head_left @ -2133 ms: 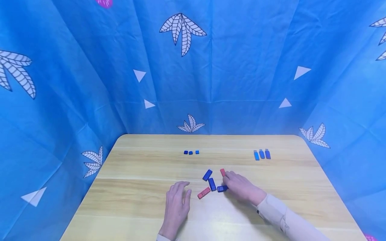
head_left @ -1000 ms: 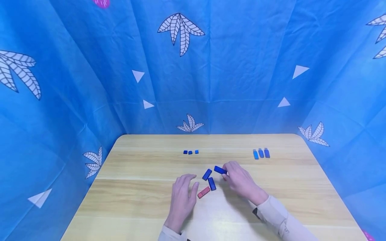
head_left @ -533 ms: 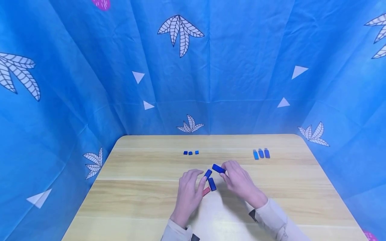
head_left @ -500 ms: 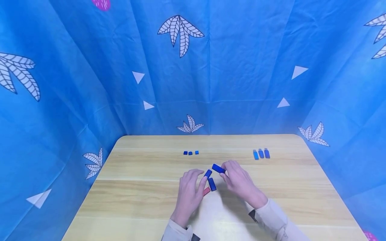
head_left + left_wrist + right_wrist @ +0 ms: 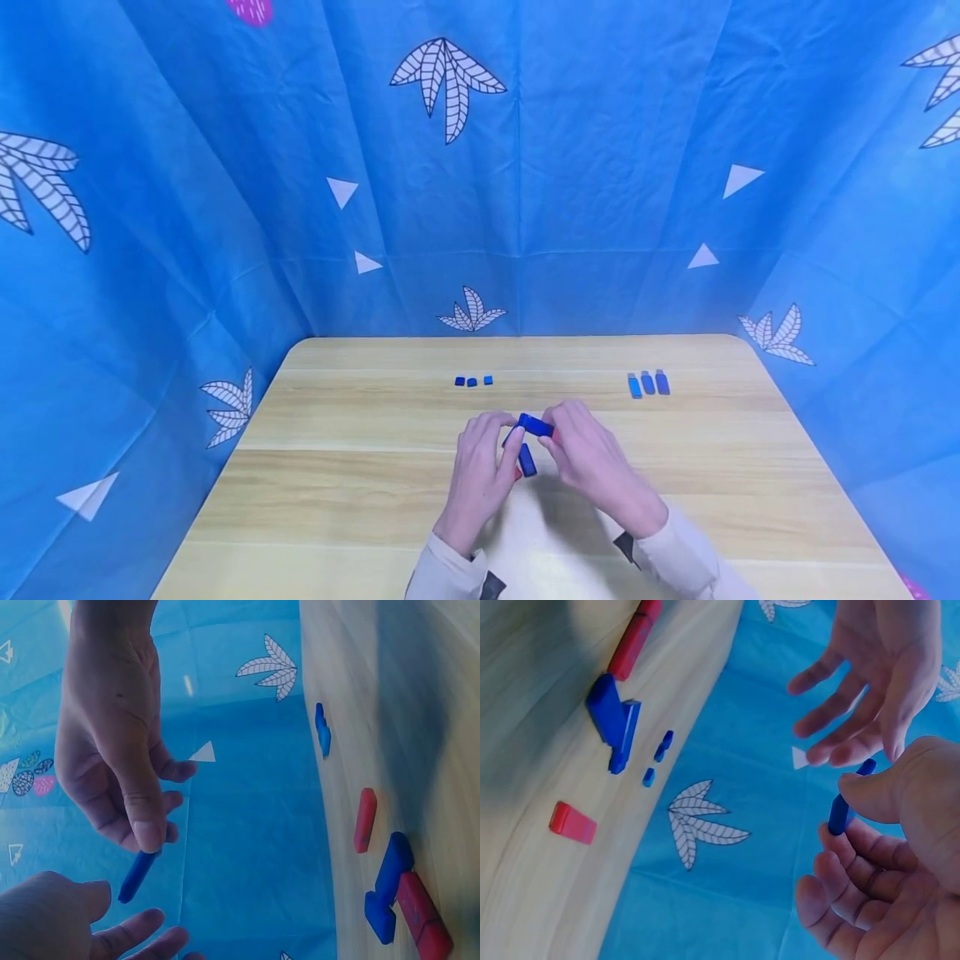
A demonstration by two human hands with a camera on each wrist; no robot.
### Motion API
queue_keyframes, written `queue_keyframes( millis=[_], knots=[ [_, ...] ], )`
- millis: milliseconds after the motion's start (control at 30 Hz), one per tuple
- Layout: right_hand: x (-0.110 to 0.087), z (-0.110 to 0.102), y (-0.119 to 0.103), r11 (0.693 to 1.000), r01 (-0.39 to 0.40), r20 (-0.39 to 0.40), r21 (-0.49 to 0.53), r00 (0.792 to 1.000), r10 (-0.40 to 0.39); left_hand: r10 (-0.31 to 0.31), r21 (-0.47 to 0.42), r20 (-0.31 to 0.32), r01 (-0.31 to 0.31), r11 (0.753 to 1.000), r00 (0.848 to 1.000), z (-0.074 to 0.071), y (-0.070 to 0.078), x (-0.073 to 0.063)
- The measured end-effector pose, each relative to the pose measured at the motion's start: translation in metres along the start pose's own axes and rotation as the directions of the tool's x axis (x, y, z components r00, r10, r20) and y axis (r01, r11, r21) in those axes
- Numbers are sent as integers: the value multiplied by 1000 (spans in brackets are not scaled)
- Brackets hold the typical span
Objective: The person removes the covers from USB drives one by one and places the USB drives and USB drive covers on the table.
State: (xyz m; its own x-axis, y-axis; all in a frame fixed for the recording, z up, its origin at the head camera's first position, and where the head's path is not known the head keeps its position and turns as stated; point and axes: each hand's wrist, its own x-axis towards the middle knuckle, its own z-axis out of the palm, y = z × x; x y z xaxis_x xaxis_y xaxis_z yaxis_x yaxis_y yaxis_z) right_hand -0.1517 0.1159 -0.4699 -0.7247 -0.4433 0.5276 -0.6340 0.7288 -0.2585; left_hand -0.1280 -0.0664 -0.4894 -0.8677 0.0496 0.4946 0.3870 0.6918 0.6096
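Observation:
My right hand (image 5: pixel 592 462) pinches one end of a blue capped USB stick (image 5: pixel 537 425) between thumb and fingers, held above the table. In the right wrist view the same blue stick (image 5: pixel 841 814) is seen edge-on. My left hand (image 5: pixel 480 467) reaches to its other end, fingers loosely bent and apart from the thumb. The left wrist view shows the left hand (image 5: pixel 67 922) beside the stick's free end, not clearly touching it. Below lie two blue sticks (image 5: pixel 606 712) and two red sticks (image 5: pixel 365 820), partly hidden by the hands in the head view.
Three small blue caps (image 5: pixel 472 382) lie in a row towards the back of the wooden table (image 5: pixel 337 483). Three uncapped blue USB sticks (image 5: pixel 648 383) stand side by side at the back right. A blue patterned curtain (image 5: pixel 517 183) surrounds the table's back and sides.
My right hand has picked up the blue stick from the table and carried it up and left. My left hand has moved right and up to that stick's free end.

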Motion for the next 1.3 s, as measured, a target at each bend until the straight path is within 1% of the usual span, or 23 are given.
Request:
queue_keyframes(
  millis=[167, 233, 400, 500, 600, 700, 800, 900, 1000, 1100, 1200, 1300],
  knots=[
    [-2, 0, -5, 998, 56, -35, -9, 998, -56, -13, -55, 0, 13, 998, 1000, 0, 3, 2],
    [-2, 0, -7, 998, 67, -49, -18, 996, -68, -20, -83, 6, 20, 996, 1000, 0, 4, 3],
    [-4, 0, -11, 998, 59, -68, -19, 996, -60, -24, -130, 14, 26, 991, 1000, 0, 7, 3],
    [-6, 0, -13, 999, 54, -76, -5, 996, -54, -7, -139, -3, 7, 990, 1000, 1, 8, 3],
    [-8, 0, -14, 998, 53, -89, 15, 995, -51, 35, -137, -31, -39, 990, 999, 1, 8, 3],
    [-9, 0, -14, 997, 59, -103, 55, 993, -53, 84, -136, -55, -91, 987, 995, 1, 8, 4],
    [-10, 0, -13, 993, 65, -116, 102, 992, -53, 107, -140, -57, -114, 984, 993, 0, 8, 3],
    [-10, -1, -13, 987, 65, -125, 147, 991, -46, 105, -163, -47, -111, 980, 993, -3, 9, 3],
    [-9, -3, -15, 978, 53, -122, 203, 992, -29, 93, -206, -40, -99, 973, 995, -4, 9, 3],
    [-9, -5, -17, 962, 34, -112, 269, 994, -4, 77, -252, -40, -85, 964, 996, -5, 9, 2],
    [-10, -6, -18, 946, 13, -104, 323, 994, 22, 78, -268, -52, -89, 959, 996, -6, 9, 2],
    [-11, -7, -19, 923, -8, -97, 384, 994, 49, 82, -273, -58, -95, 957, 995, -6, 9, 1]
  ],
)
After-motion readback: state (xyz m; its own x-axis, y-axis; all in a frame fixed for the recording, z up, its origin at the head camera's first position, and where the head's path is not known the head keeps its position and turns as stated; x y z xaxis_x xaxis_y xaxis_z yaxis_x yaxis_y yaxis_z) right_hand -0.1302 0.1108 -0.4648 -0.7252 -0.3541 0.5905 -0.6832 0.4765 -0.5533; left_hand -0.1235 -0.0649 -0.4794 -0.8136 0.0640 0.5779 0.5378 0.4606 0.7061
